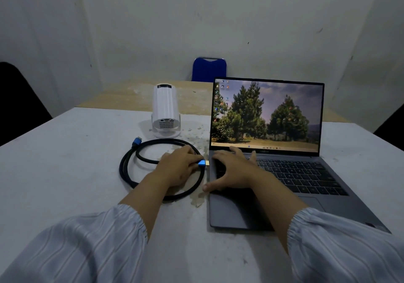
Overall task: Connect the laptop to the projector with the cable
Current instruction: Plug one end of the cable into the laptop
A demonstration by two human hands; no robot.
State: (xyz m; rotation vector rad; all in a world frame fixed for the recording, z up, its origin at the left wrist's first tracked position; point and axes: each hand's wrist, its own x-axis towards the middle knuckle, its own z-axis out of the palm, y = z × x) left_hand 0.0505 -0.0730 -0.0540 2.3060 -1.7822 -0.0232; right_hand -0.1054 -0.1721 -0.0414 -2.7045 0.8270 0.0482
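Note:
An open grey laptop [306, 173] stands on the right of the white table [65, 162], its screen lit with a picture of trees. A white cylindrical projector [165, 110] stands behind the coiled black cable [129, 173]. My left hand [178, 166] grips the cable's blue plug [202, 163], whose gold tip points at the laptop's left edge, almost touching it. The cable's other blue plug [136, 141] lies loose near the projector. My right hand [231, 169] rests flat on the left of the laptop's keyboard, fingers spread, thumb at the laptop's left edge.
A blue chair [208, 69] stands behind a second, wooden table [135, 97] at the back. Dark chair backs show at the far left [17, 103] and far right [391, 127]. White walls close the room.

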